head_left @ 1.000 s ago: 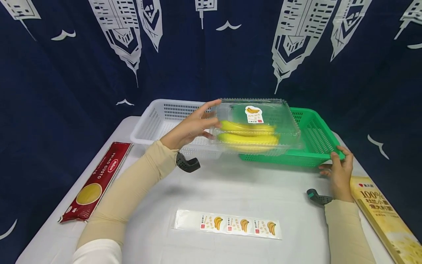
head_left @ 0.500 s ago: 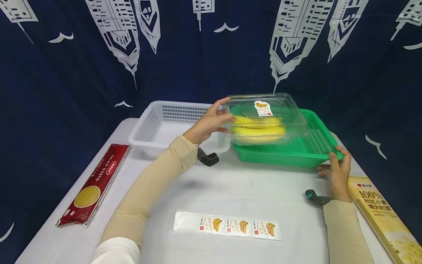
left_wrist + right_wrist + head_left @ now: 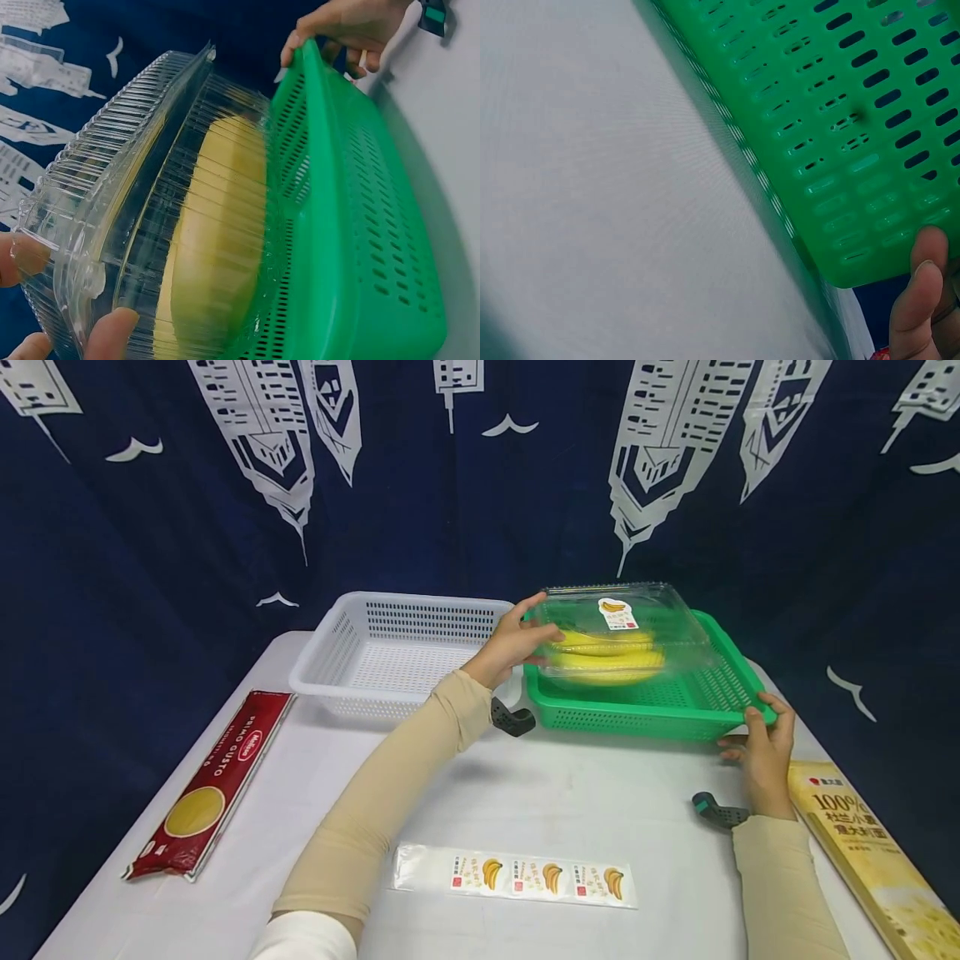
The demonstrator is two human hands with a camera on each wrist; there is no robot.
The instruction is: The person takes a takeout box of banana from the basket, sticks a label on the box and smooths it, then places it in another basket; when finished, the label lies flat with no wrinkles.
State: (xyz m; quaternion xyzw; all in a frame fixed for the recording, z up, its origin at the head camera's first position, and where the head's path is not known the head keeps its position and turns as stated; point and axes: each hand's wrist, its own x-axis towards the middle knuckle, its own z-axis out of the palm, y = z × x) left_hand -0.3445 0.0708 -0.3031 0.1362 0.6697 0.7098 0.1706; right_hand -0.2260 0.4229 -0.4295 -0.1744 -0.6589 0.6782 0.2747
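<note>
My left hand (image 3: 517,642) grips the left end of a clear plastic clamshell box (image 3: 678,631), thumb on the near side. Yellow bananas (image 3: 607,664) lie inside it, and a banana sticker (image 3: 617,614) is on its lid. The box hangs tilted over the green basket (image 3: 645,720); in the left wrist view its bottom (image 3: 262,247) is close to the basket's rim, and I cannot tell whether they touch. At the basket's front right corner my right hand (image 3: 768,752) holds the rim, thumb on top. The right wrist view shows its fingers (image 3: 919,300) at that corner.
A white basket (image 3: 360,702) stands left of the green one. A strip of banana stickers (image 3: 517,877) lies at the front. A red spaghetti packet (image 3: 213,785) is at the left, a yellow pasta packet (image 3: 862,852) at the right. A dark blue curtain (image 3: 465,510) hangs behind.
My left hand has carried the box to the right, from partly over the white basket to over the green one, and lately lowered it slightly. The right hand stays at the basket corner.
</note>
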